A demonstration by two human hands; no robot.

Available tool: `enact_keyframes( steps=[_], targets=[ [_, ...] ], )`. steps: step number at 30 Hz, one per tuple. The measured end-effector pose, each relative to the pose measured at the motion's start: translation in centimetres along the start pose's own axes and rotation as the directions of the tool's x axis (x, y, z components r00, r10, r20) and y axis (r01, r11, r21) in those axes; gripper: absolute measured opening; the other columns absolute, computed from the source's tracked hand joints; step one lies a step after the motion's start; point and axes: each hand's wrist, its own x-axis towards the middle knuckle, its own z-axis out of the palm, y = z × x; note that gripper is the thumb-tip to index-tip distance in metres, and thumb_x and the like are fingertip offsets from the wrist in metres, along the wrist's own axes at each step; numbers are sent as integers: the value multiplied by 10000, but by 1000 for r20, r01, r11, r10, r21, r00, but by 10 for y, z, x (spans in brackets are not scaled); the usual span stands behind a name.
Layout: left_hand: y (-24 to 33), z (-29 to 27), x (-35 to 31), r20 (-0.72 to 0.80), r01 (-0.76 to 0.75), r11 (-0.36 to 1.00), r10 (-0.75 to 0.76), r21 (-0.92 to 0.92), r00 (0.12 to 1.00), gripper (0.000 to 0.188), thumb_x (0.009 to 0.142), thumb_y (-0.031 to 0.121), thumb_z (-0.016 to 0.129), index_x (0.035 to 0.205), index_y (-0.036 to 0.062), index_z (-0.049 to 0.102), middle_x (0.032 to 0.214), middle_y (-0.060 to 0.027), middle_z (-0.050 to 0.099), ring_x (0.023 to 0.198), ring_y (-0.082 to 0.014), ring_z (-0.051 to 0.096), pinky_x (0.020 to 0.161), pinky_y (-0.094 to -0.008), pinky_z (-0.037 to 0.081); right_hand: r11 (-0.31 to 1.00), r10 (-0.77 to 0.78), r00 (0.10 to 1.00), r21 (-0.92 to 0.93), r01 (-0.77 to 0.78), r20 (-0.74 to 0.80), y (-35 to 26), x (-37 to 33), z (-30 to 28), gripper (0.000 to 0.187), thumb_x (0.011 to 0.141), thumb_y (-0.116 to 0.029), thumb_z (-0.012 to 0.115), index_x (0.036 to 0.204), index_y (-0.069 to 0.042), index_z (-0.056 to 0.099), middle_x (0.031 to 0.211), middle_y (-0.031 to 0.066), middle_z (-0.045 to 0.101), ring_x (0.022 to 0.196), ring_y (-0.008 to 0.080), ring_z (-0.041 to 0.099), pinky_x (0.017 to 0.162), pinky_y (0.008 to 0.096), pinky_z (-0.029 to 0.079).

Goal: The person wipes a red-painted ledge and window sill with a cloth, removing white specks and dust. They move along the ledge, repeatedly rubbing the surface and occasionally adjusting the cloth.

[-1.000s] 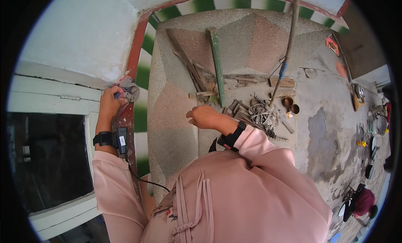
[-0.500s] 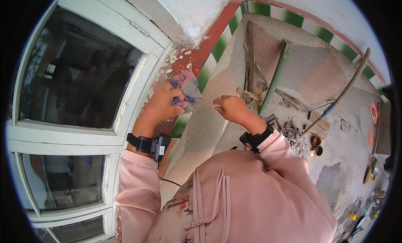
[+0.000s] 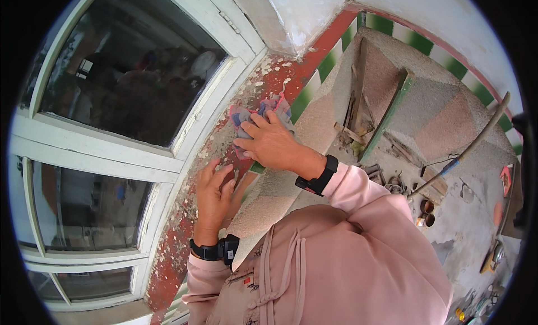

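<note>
A crumpled grey-blue cloth (image 3: 263,113) with pink edging lies on the red window sill (image 3: 241,167), whose paint is flaking. My right hand (image 3: 272,144) rests on top of the cloth, fingers spread and slightly bent; its palm side is hidden. Nearer to me, my left hand (image 3: 213,196) hovers at the sill beside the white window frame. Its fingers are apart and nothing is in them. Each wrist wears a black strap, the left one with a small black box.
White-framed windows (image 3: 134,73) stand along the left. Below the sill, to the right, lie a green-edged board (image 3: 386,115), a long wooden handle (image 3: 471,140), and two brown cups or cans (image 3: 427,213) on the concrete floor. A white wall (image 3: 314,17) rises at the far corner.
My left hand has let go of the cloth and drawn back toward me. My right hand has come across from the right onto the cloth. The view has shifted a little.
</note>
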Motion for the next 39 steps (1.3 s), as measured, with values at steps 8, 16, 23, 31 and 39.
enact_keyframes(
  steps=[8, 16, 23, 31, 39],
  targets=[
    [-39, 3, -71, -287, 155, 983, -120, 103, 950, 200, 776, 7, 644, 970, 44, 678, 1061, -154, 621, 974, -322, 593, 855, -377, 480, 961, 112, 994, -254, -105, 11, 84, 17, 3, 237, 796, -219, 625, 1021, -208, 698, 1099, 10, 609, 1014, 234, 547, 846, 424, 410],
    [-64, -11, -99, -436, 286, 951, -209, 118, 875, 112, 811, 2, 612, 909, 30, 657, 936, -130, 642, 877, -297, 600, 800, -363, 485, 867, 333, 943, -382, -318, -30, 135, 44, 3, 272, 817, -203, 601, 1077, -200, 680, 1079, 31, 598, 1020, 265, 543, 828, 441, 418],
    [-64, -7, -96, -344, 226, 948, -140, 225, 929, 111, 791, 28, 626, 893, 46, 669, 902, -132, 645, 837, -305, 614, 755, -373, 501, 983, 108, 991, -154, -95, 82, 13, 31, 37, 262, 799, -189, 579, 1039, -143, 673, 1022, 80, 593, 950, 294, 521, 802, 434, 406],
    [-66, -6, -97, -315, 201, 937, -106, 285, 943, 110, 786, 30, 625, 883, 44, 672, 908, -143, 645, 842, -320, 616, 759, -389, 501, 955, -249, 967, 179, 236, 51, -94, 11, 52, 229, 777, -193, 563, 965, -110, 663, 932, 91, 589, 907, 270, 515, 799, 407, 375],
    [-55, -7, -87, -297, 219, 940, -138, 262, 945, 103, 787, 33, 631, 881, 45, 670, 911, -137, 644, 839, -312, 610, 756, -386, 498, 996, 85, 987, 13, -84, -139, -6, -8, 12, 312, 706, -110, 651, 1017, -119, 650, 1089, 104, 597, 995, 314, 524, 806, 418, 404]
  ],
)
